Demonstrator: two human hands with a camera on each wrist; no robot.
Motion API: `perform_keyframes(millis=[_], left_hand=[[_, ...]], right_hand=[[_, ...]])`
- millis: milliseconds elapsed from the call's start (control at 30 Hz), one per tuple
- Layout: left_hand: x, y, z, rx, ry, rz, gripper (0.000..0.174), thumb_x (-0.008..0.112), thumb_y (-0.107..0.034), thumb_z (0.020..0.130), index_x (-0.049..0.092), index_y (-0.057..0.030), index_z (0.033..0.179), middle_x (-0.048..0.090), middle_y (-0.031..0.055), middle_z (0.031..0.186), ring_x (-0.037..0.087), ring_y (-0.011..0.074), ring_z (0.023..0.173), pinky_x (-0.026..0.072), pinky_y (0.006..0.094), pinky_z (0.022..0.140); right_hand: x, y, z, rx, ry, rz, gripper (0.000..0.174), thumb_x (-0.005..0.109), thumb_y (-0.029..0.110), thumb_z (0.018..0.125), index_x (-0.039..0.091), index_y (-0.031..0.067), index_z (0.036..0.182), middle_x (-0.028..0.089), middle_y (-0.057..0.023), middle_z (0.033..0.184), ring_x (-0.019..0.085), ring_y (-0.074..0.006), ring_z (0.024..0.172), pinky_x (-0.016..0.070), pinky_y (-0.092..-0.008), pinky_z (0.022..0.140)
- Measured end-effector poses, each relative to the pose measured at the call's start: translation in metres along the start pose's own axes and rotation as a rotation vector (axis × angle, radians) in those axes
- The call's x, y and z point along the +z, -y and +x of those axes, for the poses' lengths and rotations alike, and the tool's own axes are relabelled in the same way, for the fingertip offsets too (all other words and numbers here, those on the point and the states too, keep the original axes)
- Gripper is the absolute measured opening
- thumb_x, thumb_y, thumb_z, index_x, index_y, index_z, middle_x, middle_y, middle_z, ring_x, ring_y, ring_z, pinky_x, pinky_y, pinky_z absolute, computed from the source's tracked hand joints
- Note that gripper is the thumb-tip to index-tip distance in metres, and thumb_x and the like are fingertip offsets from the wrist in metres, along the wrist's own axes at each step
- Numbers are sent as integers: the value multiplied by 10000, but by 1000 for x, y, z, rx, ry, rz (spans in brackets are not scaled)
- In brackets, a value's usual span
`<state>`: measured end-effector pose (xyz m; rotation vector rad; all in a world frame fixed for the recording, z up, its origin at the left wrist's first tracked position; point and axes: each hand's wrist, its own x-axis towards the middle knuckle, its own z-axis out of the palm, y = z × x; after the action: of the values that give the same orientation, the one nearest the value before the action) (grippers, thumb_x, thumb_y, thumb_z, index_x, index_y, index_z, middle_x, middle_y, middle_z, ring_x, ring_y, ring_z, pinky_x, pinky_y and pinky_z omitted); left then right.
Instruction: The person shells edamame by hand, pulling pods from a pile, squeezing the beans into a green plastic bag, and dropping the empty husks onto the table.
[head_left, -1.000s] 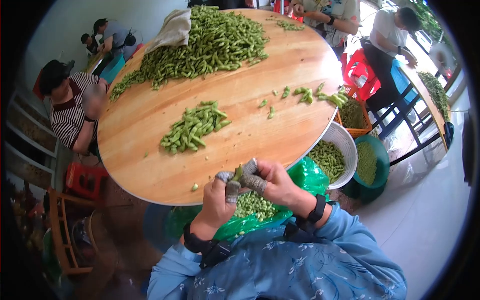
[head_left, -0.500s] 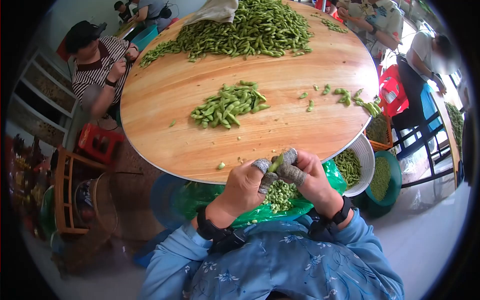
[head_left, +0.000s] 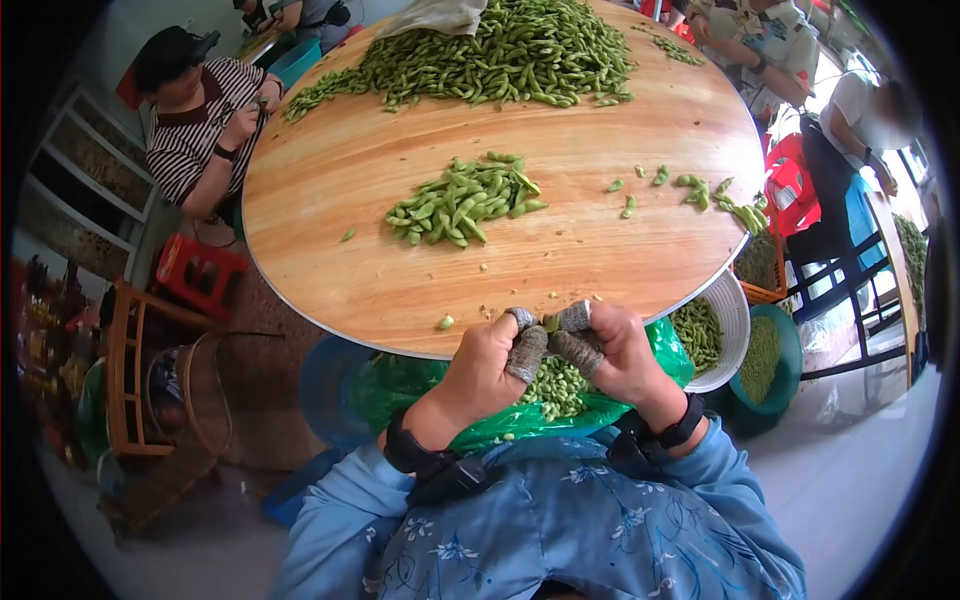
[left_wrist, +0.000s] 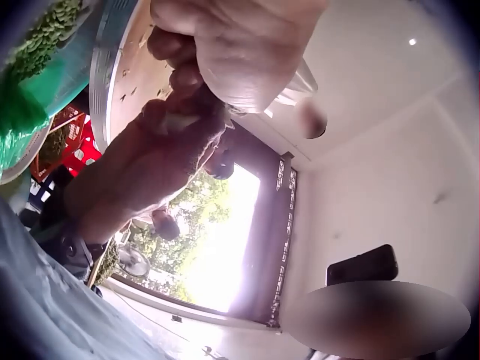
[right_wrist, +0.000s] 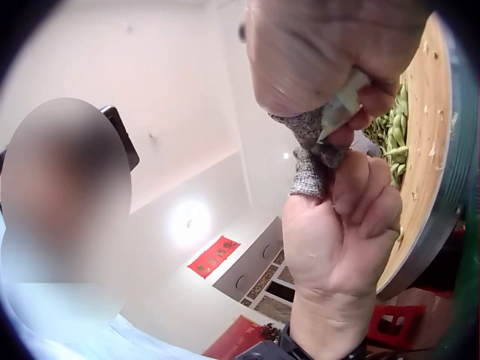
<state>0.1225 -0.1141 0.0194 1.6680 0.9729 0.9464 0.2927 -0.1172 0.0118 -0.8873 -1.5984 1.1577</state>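
Both hands meet over a green plastic bag [head_left: 480,432] holding shelled beans [head_left: 556,388], just off the table's near edge. A green pod [head_left: 551,323] is pinched between the covered fingertips of the left hand [head_left: 482,372] and the right hand [head_left: 628,362]. Grey knitted covers wrap thumbs and forefingers. In the right wrist view, a pale green piece [right_wrist: 343,109] shows within the curled fingers of the right hand [right_wrist: 330,56], with the left hand [right_wrist: 337,240] touching it below. The left wrist view shows both hands close together, the pod unclear.
On the round table [head_left: 330,220] lie a small pod pile [head_left: 463,203], a large pile [head_left: 510,55] and scattered pods. A white basket [head_left: 738,335] of pods and a teal basin [head_left: 785,375] of beans stand right. Another person [head_left: 205,120] sits left; a red stool [head_left: 198,275] stands below.
The view has shifted, placing the table and hands farther right than a second ago. The pod between the fingers shows less than before, and the fingertips have drawn closer around it.
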Motion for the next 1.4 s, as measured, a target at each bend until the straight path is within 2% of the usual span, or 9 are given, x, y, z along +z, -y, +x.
perform_keyframes(millis=[167,233,333,367,567,800,967,1133,1400], left_hand=[[7,15,-2,35,-39,136,185,469,16,691,509,31,871,529,198,648,556,277,597,428,334,563],[8,8,0,-11,-8,195,171,411,41,725,506,11,864,537,65,691,499,107,640,419,245,596],[-7,14,-1,109,-145,357,174,410,47,731,511,8,868,546,94,707,513,126,653,422,254,610],[-16,14,1,124,-248,397,181,450,31,686,527,0,846,555,162,718,556,320,661,442,360,597],[-42,38,-3,224,-315,718,93,536,-29,700,551,-19,791,562,144,744,543,332,691,445,382,604],[-25,6,-25,521,-111,555,150,563,-4,674,587,-34,819,580,101,735,533,241,595,439,308,544],[-46,-6,-1,441,-358,608,145,553,4,713,577,-3,855,581,89,719,521,178,552,426,265,521],[-61,10,46,396,-328,630,126,568,2,749,577,2,874,592,102,735,534,140,565,427,243,522],[-22,38,124,394,-37,982,124,552,-39,706,559,6,821,567,156,761,536,322,765,439,374,696]], right_hand=[[3,2,-2,-152,54,-438,141,630,20,688,583,10,821,562,-150,699,545,-259,599,429,-341,554],[3,7,-4,-73,-45,-401,147,608,-8,699,594,14,845,585,-149,723,578,-243,651,450,-325,581],[-24,3,-8,-22,-295,-339,170,583,-39,707,597,10,869,604,-143,752,598,-230,703,466,-298,616],[-44,0,-9,-31,-328,-459,173,578,-40,714,596,4,881,609,-141,763,601,-221,717,468,-286,631],[-98,-14,-24,0,-633,-827,214,574,-11,736,580,-13,949,600,-151,760,593,-237,687,464,-294,621],[13,-3,22,-261,-131,-647,311,544,-35,647,560,-2,956,494,-138,712,494,-301,708,412,-372,614],[48,-34,44,-410,132,-743,205,518,46,667,553,11,866,476,-140,760,479,-301,727,409,-372,675],[-45,-42,40,-119,-145,-926,293,486,10,711,520,30,1002,487,-171,821,489,-335,794,423,-394,662],[-152,-53,15,-56,-605,-1102,182,549,20,744,554,-22,921,541,-199,850,530,-346,798,430,-376,706]])
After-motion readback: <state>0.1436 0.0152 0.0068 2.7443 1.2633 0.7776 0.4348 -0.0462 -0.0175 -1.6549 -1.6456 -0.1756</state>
